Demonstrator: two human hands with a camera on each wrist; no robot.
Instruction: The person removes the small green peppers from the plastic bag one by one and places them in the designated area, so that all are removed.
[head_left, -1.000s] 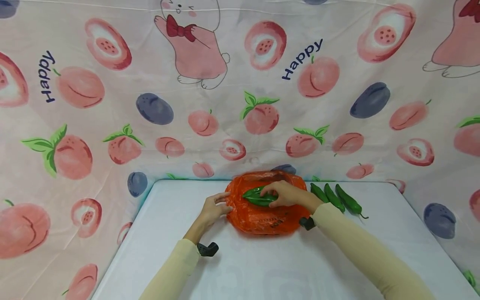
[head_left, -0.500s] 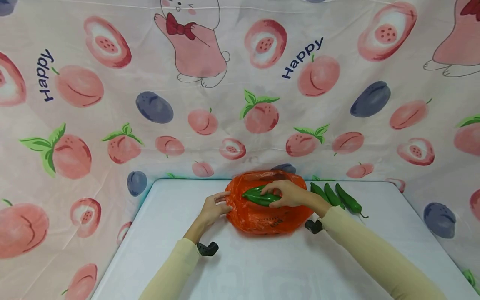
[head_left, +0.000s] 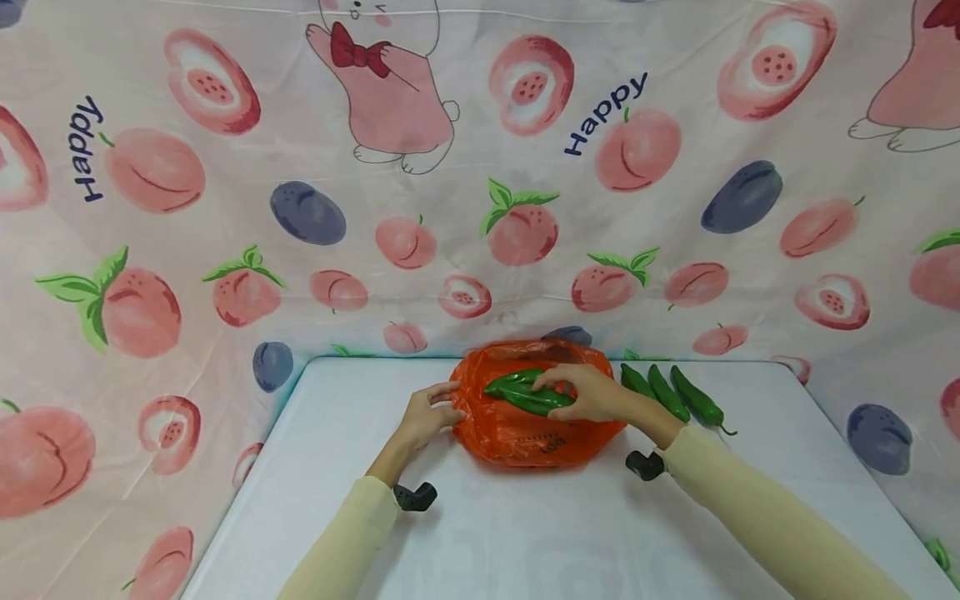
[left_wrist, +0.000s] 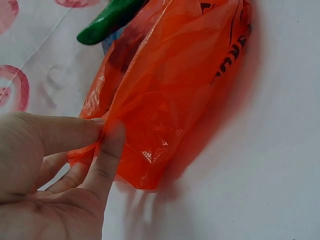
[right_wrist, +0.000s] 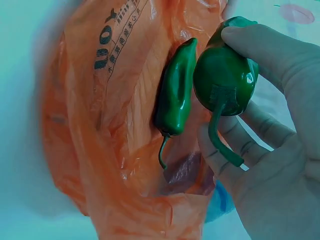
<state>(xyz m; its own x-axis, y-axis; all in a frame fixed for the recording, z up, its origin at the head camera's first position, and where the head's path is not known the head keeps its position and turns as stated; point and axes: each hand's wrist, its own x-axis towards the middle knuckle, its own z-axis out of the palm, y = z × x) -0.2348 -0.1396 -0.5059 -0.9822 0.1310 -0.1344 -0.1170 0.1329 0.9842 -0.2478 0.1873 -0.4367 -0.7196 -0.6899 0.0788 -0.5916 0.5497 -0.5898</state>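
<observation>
Here, hands [head_left: 592, 393] pinch green pepper [right_wrist: 220, 75] (right); orange bag [head_left: 510, 446] (left)

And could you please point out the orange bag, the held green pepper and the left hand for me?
Orange bag [left_wrist: 155, 115], left wrist view: on its side wall.
Held green pepper [right_wrist: 222, 75], right wrist view: on its glossy body.
Left hand [head_left: 422, 419], head view: on its back.

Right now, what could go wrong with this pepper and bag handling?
1. The glossy green chili pepper in the right hand looks slick and could slip.
2. The thin orange plastic bag may tear or slide free where the left hand pinches its edge.
3. The held pepper could knock the second green chili pepper lying on the bag's plastic.
</observation>
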